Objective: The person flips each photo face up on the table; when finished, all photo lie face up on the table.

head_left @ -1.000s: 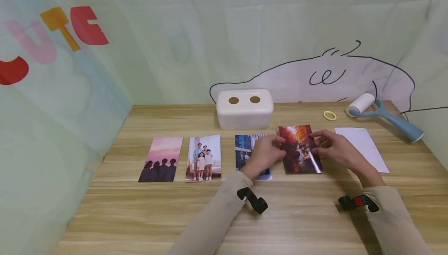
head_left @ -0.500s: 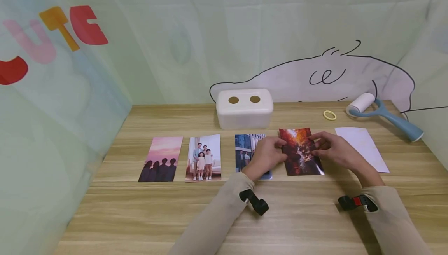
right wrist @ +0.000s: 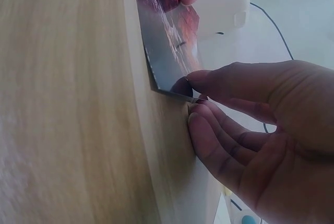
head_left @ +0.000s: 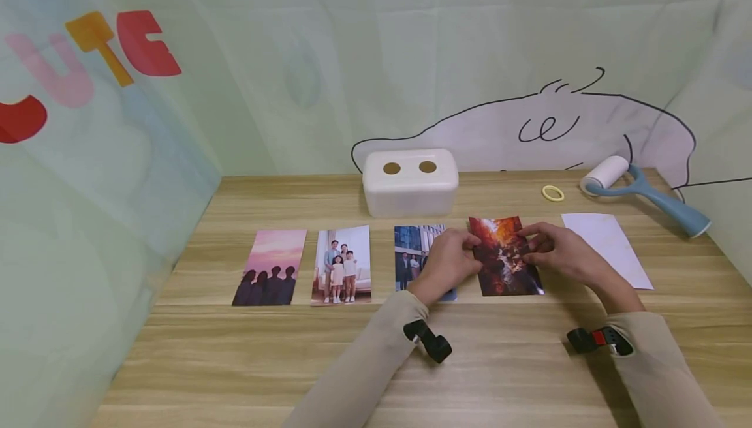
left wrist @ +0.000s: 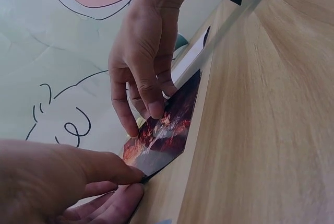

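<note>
Both hands hold a glossy photo (head_left: 504, 259) of a fiery red, orange and dark scene by its opposite side edges. My left hand (head_left: 449, 259) pinches the left edge between thumb and fingers, and its forearm passes over a photo of people before a building (head_left: 408, 255), hiding part of it. On the other side, my right hand (head_left: 561, 252) pinches the right edge, thumb on top and fingers beneath in the right wrist view. The photo (right wrist: 167, 41) lies close over the wooden table there, near one plank line.
A silhouettes photo (head_left: 273, 271) and a family photo (head_left: 342, 265) lie to the left. Behind stands a white box with two holes (head_left: 411, 193). Rightward are a white sheet (head_left: 608, 248), a yellow ring (head_left: 553, 194) and a blue-handled lint roller (head_left: 652, 193).
The fiery photo has shifted slightly down and toward the person, and the glare at its lower corner has faded. Both hands keep their pinch on its edges and barely move.
</note>
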